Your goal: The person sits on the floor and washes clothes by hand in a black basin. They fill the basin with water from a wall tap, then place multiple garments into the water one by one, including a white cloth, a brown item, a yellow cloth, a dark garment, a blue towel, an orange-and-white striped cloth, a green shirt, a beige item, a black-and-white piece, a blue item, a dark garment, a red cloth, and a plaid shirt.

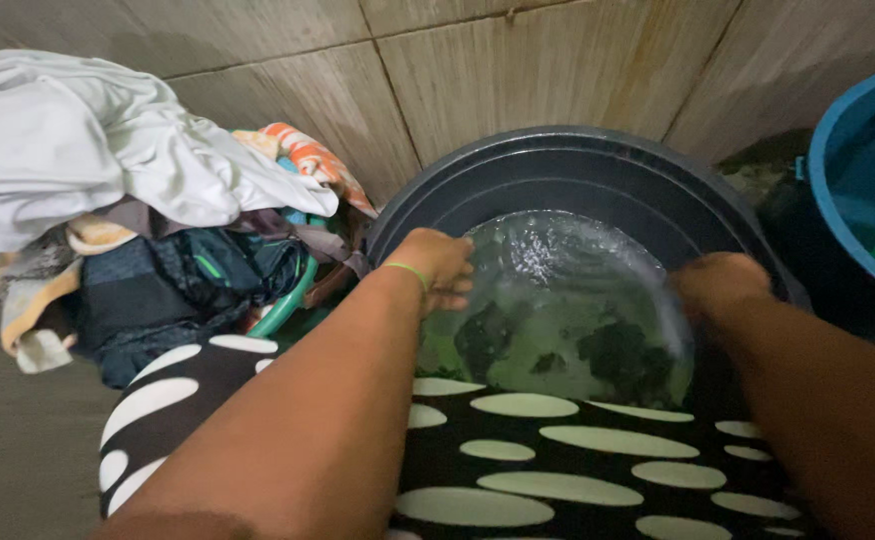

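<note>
A dark grey round tub (578,165) holds rippling water (558,260) with a dark green garment (598,355) sunk in it. My left hand (443,268), with a green band on the wrist, dips its fingers into the water at the tub's left side. My right hand (720,283) reaches into the water at the right side, its fingers hidden below the surface. Whether either hand grips the garment cannot be made out. A black cloth with pale oval spots (558,455) covers my lap in front of the tub.
A heap of laundry (158,260) with a white garment (78,150) on top sits at the left, with a green basket rim (288,300) showing. A blue bucket (858,180) stands at the right. A tiled wall (518,70) rises close behind the tub.
</note>
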